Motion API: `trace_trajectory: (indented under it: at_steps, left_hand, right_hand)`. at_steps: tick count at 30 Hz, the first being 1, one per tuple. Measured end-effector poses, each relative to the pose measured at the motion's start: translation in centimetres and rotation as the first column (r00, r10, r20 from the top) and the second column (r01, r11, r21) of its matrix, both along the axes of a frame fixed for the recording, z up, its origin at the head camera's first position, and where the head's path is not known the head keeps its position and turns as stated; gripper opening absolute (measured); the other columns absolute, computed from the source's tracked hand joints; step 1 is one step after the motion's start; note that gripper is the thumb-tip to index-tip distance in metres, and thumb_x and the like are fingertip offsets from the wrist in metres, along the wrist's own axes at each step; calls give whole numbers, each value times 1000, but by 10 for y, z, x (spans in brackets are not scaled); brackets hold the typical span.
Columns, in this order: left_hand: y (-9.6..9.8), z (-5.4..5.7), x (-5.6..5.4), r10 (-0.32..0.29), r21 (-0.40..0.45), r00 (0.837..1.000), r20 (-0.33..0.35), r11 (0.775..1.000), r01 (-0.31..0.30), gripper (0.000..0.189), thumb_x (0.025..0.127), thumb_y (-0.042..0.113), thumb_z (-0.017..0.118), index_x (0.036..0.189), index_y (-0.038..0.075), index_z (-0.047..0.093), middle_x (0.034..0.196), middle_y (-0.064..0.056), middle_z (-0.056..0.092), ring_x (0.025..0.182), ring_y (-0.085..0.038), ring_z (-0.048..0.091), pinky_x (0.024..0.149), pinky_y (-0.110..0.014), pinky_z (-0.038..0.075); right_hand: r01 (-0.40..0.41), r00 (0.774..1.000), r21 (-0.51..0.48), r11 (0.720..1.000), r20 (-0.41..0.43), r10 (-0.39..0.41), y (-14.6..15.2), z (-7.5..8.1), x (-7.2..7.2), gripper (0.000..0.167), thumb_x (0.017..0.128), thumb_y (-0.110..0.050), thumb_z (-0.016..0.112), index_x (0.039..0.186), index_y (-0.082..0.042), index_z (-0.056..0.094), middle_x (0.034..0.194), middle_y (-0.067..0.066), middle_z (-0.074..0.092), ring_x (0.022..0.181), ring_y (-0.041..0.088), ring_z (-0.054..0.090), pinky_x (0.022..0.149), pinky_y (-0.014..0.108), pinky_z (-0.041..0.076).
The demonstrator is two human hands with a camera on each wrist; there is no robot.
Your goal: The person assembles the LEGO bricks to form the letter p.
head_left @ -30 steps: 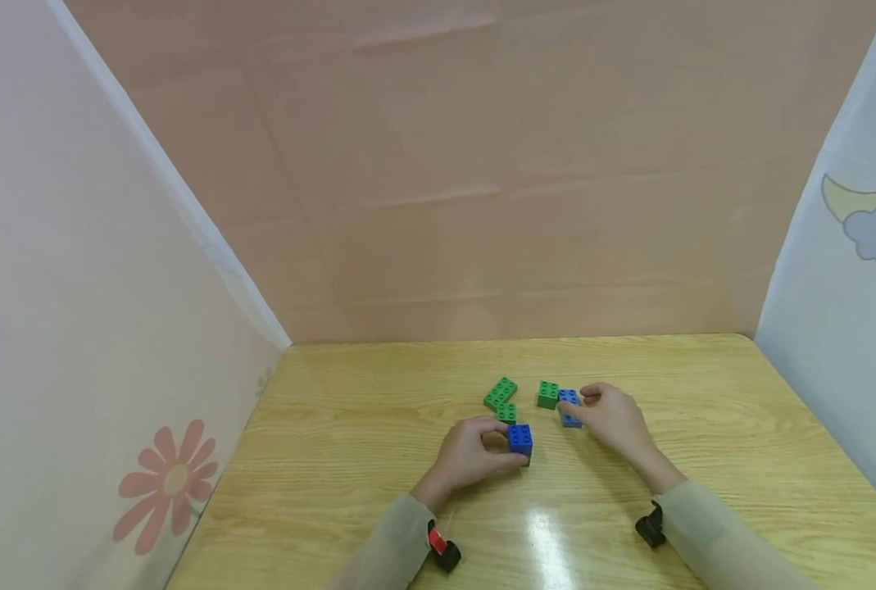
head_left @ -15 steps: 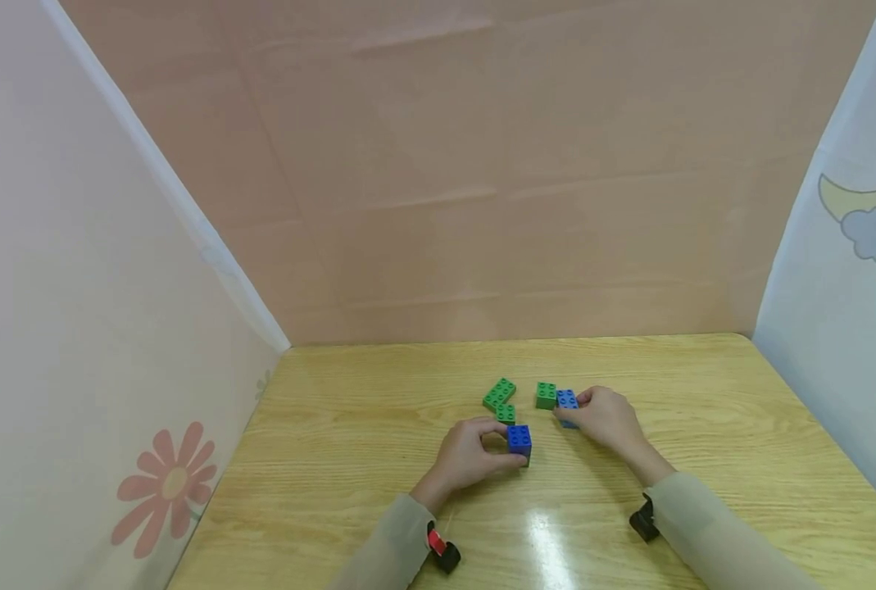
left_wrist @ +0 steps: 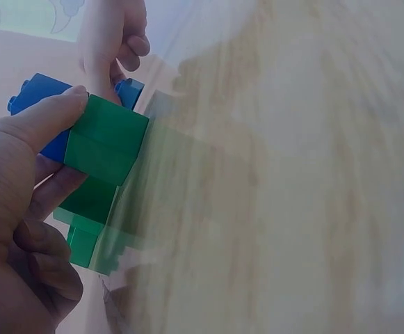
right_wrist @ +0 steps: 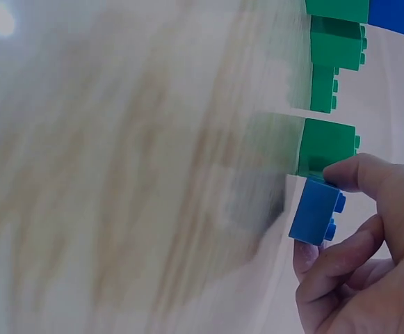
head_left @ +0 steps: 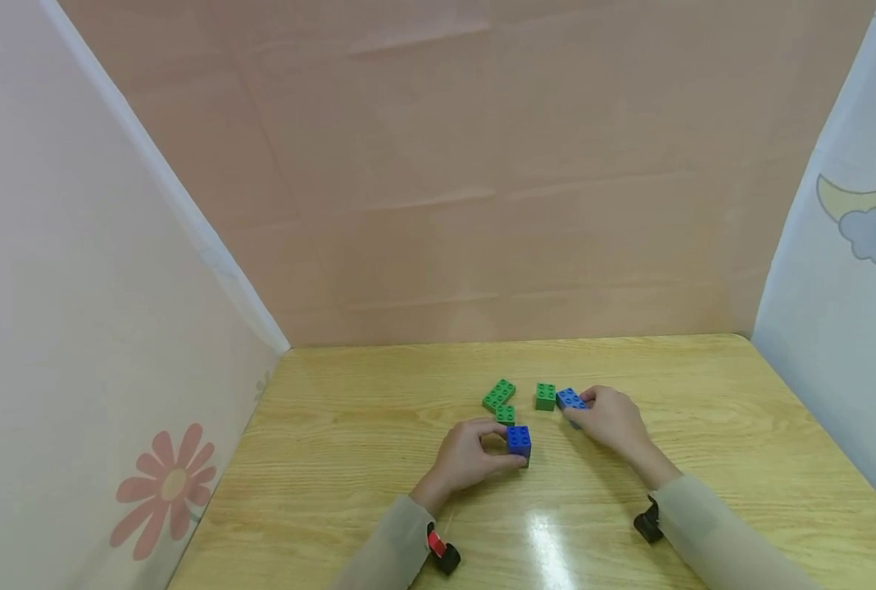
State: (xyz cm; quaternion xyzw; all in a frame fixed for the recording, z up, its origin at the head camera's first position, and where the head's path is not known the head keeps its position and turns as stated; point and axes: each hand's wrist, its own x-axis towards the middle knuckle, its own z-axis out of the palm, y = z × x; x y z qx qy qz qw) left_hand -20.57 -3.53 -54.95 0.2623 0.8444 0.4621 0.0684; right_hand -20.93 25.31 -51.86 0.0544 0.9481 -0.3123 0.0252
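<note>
In the head view my left hand pinches a two-brick stack between thumb and fingers, a dark blue toy brick on top. The left wrist view shows the green brick joined beneath it, close to the tabletop. My right hand grips a lighter blue long brick by its sides, thumb on the near side. That brick is slightly turned, studs facing up. Just left of it stands a square green brick; in the right wrist view the same green brick sits close beside my thumb.
Behind the left hand lie a long flat green brick and a smaller green brick, close together. All rest on a wooden table. A plain cloth wall rises behind, with printed sheets at both sides.
My right hand has closed its fingers on the lighter blue brick and turned it, its near end swinging right. The left hand keeps holding its stack in place.
</note>
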Motion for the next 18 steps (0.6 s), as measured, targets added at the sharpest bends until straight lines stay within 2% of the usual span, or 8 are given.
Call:
trace_trajectory:
  at_steps: [9, 14, 18]
  left_hand:
    - [-1, -1, 1, 2, 6, 1000, 7, 1000, -2, 37, 81, 56, 86, 110, 33, 79, 107, 26, 69, 108, 0, 62, 94, -32, 51]
    - [0, -1, 1, 0, 5, 1000, 4, 1000, 0, 37, 81, 56, 85, 110, 33, 79, 106, 26, 69, 107, 1, 62, 94, -32, 51]
    - [0, -1, 1, -1, 4, 1000, -5, 1000, 1, 39, 82, 56, 85, 112, 32, 79, 107, 26, 69, 106, 1, 62, 92, -30, 51]
  right_hand:
    - [-12, 995, 29, 1000, -99, 14, 3, 6, 9, 54, 92, -38, 75, 123, 6, 69, 105, 16, 72, 84, 23, 65, 68, 38, 53]
    - [-50, 983, 25, 998, -175, 54, 3, 14, 15, 52, 93, -35, 76, 124, 7, 68, 115, 22, 69, 83, 22, 64, 65, 36, 52]
    - [-85, 974, 20, 996, -210, 87, 3, 18, 18, 49, 93, -32, 77, 123, 5, 69, 117, 22, 68, 80, 22, 62, 62, 35, 49]
